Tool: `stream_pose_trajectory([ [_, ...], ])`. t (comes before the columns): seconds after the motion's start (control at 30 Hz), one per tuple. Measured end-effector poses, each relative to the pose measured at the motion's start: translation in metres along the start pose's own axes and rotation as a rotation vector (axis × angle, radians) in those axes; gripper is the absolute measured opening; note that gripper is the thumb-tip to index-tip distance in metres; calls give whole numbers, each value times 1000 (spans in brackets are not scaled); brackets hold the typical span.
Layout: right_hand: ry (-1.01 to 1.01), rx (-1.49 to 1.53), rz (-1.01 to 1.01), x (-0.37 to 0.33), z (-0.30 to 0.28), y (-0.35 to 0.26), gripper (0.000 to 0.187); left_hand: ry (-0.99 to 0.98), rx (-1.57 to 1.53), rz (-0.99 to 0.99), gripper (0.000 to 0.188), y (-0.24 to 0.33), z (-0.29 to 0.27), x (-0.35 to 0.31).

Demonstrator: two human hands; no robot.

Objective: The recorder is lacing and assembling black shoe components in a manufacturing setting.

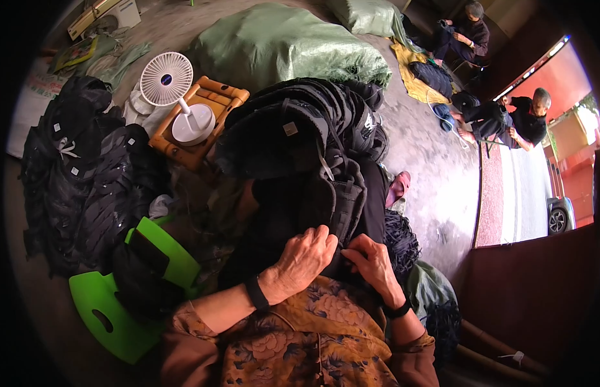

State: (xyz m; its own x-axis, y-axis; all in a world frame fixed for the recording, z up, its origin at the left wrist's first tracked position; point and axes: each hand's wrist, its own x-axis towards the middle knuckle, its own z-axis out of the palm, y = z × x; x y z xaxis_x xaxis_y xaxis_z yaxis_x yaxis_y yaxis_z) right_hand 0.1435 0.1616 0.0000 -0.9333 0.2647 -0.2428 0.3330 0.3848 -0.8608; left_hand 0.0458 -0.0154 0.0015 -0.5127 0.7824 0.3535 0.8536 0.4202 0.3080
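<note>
Across my lap lies a black padded strap (346, 197) with webbing sewn along it. It runs down from a thick stack of curved black fabric pieces (268, 145), one bearing a small white square label. My left hand (303, 258) is closed over the strap's near end, fingers curled. Just right of it, my right hand (375, 266) is pinched, thumb against forefinger, at the same end. Whatever sits between those fingertips is too small to make out.
Left are a heap of black fabric pieces (87, 168) and a green plastic chair (110, 316). A white fan (195, 126) stands on a bamboo stool (232, 97). Behind is a green sack (280, 48). Two people sit at right; black cords (401, 238) hang by my leg.
</note>
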Motion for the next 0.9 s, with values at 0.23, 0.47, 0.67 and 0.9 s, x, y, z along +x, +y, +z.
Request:
stream_pose_trajectory([
  [0.23,148,-845,-834,17,-22,-17,40,-33,124,408,8,-24,-29,9],
  [0.47,-236,-1132,-947,46,-38,-36,19,-163,151,522,7,-31,-29,38],
  [0.67,-161,-1032,-901,42,-24,-25,23,-271,79,486,9,-43,-30,31],
  [0.9,-40,-871,-716,33,-21,-13,25,-177,96,505,11,-42,-27,29],
])
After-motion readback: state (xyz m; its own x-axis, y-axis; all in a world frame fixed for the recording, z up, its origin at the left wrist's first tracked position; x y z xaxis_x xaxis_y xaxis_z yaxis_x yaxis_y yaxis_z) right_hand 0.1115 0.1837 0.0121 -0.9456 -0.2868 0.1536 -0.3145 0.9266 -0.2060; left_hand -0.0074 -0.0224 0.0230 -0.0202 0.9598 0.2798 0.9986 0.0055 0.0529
